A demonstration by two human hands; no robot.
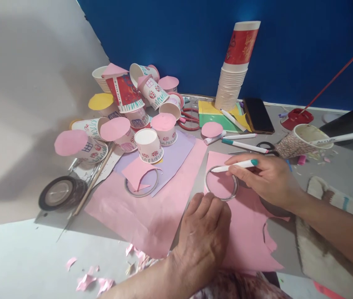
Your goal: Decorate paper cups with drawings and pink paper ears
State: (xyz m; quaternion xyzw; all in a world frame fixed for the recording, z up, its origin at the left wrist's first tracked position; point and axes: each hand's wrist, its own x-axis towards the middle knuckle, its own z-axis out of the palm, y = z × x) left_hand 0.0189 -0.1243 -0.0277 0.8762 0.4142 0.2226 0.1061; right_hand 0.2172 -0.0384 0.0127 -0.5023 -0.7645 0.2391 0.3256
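My right hand grips a white marker with a green end. Its tip touches the far-left rim of a thin grey ring, which lies flat on a pink paper sheet with ragged cut edges. Beside the ring's near edge, my left hand rests with fingers curled; the fingertips are hidden, so what they hold is unclear. A curved dark line shows at the sheet's right side. Left of it lies another pink sheet, with a second ring partly under a pink scrap.
Decorated paper cups, several with pink paper tops, crowd the back left. A tall cup stack stands behind, near a phone. Markers, black scissors, a tape roll and a cloth lie around.
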